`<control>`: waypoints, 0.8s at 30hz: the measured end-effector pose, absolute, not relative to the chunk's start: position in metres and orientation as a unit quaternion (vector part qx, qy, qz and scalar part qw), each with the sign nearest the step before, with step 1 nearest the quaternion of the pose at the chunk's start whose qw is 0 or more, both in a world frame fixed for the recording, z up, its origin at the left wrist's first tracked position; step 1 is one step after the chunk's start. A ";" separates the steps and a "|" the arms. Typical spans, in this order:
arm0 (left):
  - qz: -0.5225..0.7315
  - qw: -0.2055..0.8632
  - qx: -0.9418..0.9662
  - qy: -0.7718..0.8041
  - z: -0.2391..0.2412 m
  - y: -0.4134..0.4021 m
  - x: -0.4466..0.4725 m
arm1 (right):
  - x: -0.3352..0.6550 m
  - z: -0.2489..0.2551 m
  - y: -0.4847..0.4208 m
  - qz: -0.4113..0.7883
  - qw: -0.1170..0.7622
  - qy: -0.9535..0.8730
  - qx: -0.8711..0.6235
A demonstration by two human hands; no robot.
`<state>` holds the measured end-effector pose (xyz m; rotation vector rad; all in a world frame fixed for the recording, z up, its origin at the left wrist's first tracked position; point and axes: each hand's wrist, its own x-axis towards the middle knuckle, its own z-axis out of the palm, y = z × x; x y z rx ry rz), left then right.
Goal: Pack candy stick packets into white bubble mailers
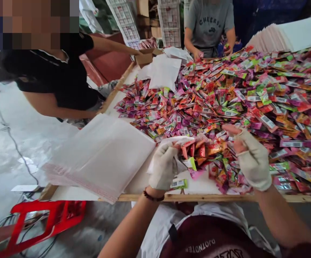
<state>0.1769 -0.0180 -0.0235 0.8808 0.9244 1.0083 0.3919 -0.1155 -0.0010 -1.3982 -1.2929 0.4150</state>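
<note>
My left hand (163,167), in a white fingerless glove, is closed on the edge of a white bag (180,139) near the table's front edge. Several red and orange packets (195,148) lie at the bag's mouth, just right of my fingertips. Part of the bag is hidden behind the glove. My right hand (252,157), gloved the same way, hovers over the heap of small colourful packets (225,96). Its bare fingertips are apart, and nothing shows between them. A single green-edged packet (179,184) lies below the bag.
A stack of white padded envelopes (101,154) overhangs the wooden table rim (198,197) at left. More white bags (166,70) and a cardboard box (146,57) lie farther back. Two co-workers stand at the table, left and far side. A red stool (48,218) stands lower left.
</note>
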 end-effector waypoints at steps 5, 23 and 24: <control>0.433 0.724 0.338 0.417 -0.008 -0.019 0.184 | 0.392 -0.040 -0.104 0.459 0.562 -0.411 -0.552; 0.421 0.590 0.557 0.404 0.052 -0.005 0.164 | 0.394 0.058 -0.046 0.468 0.435 -0.541 -0.547; 0.416 0.593 0.562 0.399 0.054 -0.002 0.163 | 0.393 0.062 -0.046 0.465 0.433 -0.541 -0.550</control>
